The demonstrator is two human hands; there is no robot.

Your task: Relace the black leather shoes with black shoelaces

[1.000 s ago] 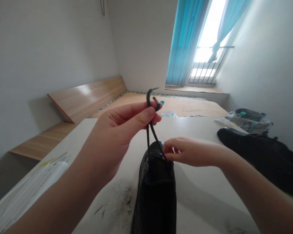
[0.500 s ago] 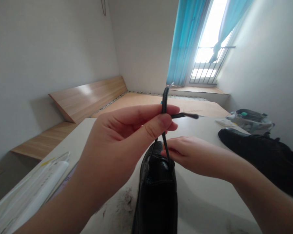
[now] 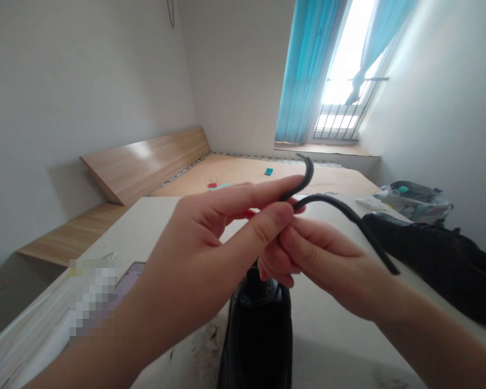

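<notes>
A black leather shoe stands on the white table in front of me, its opening toward me. Above it, my left hand pinches the black shoelaces between thumb and forefinger. One loose end curls up past the fingertips; the longer one arcs over to the right, above my right wrist. My right hand is closed just below the left thumb, around the lower stretch of the laces, which its fingers mostly hide. Both hands touch at the fingertips.
A second black shoe lies on the table at right. Behind it is a bag. To the left are a phone and a partly blurred white object. A wooden bed base lies beyond the table.
My right hand has risen from beside the shoe to meet my left hand at the laces. One lace end now reaches farther right, and my left hand has shifted slightly.
</notes>
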